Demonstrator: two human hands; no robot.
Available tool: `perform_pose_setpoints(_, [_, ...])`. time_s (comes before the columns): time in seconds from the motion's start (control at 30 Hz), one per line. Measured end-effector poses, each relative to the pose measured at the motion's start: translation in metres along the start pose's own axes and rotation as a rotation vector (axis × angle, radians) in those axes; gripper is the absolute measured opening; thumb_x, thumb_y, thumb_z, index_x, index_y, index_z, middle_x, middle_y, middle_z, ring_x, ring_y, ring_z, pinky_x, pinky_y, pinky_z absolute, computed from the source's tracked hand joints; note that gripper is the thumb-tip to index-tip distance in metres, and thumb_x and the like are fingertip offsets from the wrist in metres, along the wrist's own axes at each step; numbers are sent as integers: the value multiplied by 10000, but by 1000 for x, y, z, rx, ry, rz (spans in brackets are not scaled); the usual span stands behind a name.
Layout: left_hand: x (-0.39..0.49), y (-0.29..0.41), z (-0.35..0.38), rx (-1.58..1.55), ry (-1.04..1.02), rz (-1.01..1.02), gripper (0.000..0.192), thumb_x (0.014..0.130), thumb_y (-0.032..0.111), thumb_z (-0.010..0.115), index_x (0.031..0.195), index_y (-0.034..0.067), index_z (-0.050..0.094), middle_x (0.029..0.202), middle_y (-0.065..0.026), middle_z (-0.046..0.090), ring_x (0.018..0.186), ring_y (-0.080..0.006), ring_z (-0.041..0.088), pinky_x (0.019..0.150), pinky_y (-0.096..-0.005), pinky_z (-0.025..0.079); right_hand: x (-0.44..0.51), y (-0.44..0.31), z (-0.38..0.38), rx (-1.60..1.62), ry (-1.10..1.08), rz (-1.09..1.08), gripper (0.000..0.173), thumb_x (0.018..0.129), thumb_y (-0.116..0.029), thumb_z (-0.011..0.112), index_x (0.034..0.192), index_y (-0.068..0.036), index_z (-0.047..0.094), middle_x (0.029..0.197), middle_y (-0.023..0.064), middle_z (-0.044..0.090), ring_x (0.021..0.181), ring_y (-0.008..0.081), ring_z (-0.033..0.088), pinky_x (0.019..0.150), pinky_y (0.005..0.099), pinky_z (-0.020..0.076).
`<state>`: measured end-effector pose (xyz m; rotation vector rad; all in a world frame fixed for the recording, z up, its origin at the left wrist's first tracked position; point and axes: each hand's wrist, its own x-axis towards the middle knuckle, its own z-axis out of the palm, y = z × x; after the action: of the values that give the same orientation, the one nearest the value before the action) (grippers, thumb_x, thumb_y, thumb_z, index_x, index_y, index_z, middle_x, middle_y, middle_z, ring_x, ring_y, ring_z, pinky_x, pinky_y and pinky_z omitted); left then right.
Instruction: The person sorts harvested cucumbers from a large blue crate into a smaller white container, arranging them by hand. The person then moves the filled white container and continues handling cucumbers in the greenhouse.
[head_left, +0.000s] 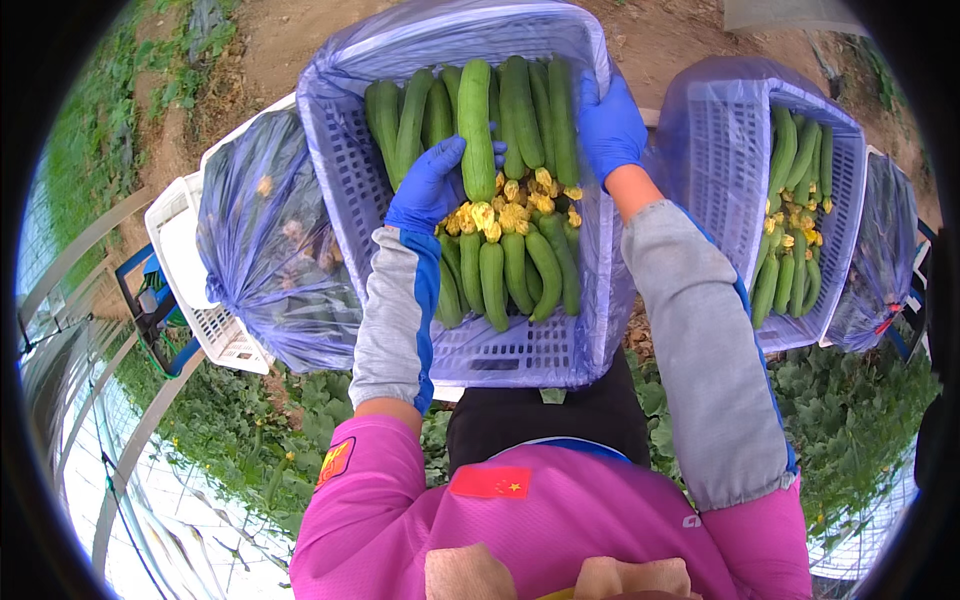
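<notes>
My left hand, in a blue glove, grips a long light-green gourd with a yellow blossom at its lower end. The gourd is above others in a lattice-walled plastic crate lined with a purplish plastic bag. In the crate, several green gourds fill an upper row and shorter-looking ones a lower row, their yellow blossoms meeting in the middle. My right hand, also gloved, holds the lined right rim of the crate.
At right stands another lined crate of gourds, beside a tied bag. To the left, a tied purplish bag covers a white crate near a blue metal frame. Leafy plants grow below; bare soil lies above.
</notes>
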<state>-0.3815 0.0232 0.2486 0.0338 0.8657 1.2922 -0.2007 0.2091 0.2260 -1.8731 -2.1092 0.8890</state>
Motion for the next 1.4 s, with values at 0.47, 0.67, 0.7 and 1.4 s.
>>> perform_pose_setpoints(0.47, [18, -55, 223, 387, -59, 66, 473, 985, 129, 567, 1412, -27, 435, 1344, -158, 541, 1214, -257, 564, 1023, -360, 471, -110, 35, -205, 1031, -365, -53, 511, 905, -222, 702, 1309, 22, 506, 1181, 106, 620, 1059, 145, 585, 907, 299, 488])
perform_pose_setpoints(0.67, [67, -117, 266, 1381, -165, 577, 485, 932, 238, 630, 1373, 69, 521, 1341, -139, 563, 1287, -387, 485, 1072, -444, 384, -76, 168, -259, 1052, -48, 138, 531, 879, -191, 710, 1314, 26, 495, 1144, 102, 622, 1009, 133, 588, 872, 289, 498])
perform_pose_setpoints(0.7, [68, -122, 260, 1600, -55, 589, 461, 927, 230, 630, 1350, 70, 538, 1321, -147, 573, 1304, -398, 462, 1090, -456, 360, -62, 200, -268, 941, -8, 133, 547, 869, -194, 717, 1315, 36, 500, 1162, 123, 629, 1017, 157, 601, 886, 301, 496])
perform_pose_setpoints(1.4, [59, -160, 186, 2093, 256, 542, 458, 827, 139, 590, 1285, 139, 574, 1293, -110, 568, 1367, -390, 374, 1148, -584, 217, 131, 370, -166, -247, 89, -10, 544, 753, -313, 723, 1129, 66, 621, 1099, 299, 642, 1052, 440, 612, 904, 482, 495])
